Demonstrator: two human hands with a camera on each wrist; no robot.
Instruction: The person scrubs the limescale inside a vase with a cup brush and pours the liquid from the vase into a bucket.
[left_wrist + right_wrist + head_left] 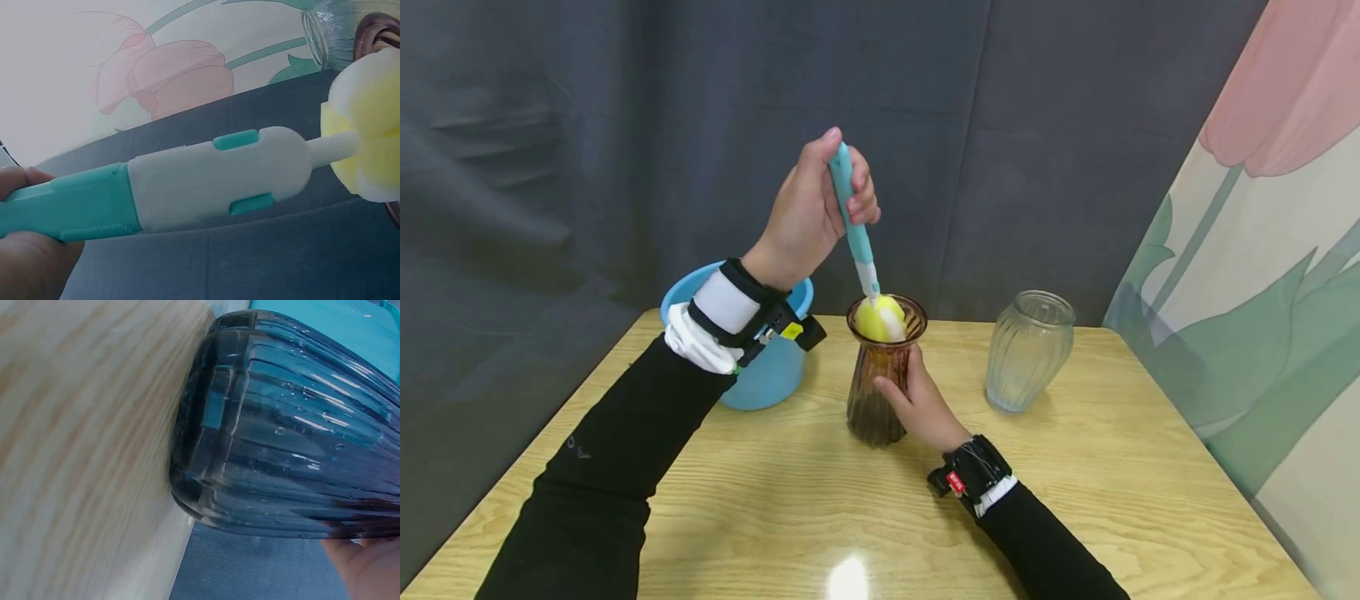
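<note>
My left hand (808, 212) grips brush (854, 225), sponge head in mouth of brown vase (880, 379); right hand (917, 404) wraps vase, upright on table (1075, 467) between bucket (763, 375) and clear vase (1028, 350)

- Staged recording booth, not a real home
- dark grey fabric backdrop (700, 125) behind
- small light wooden table (1150, 483)
- pink tulip-print wall panel (1262, 250) at right
</note>
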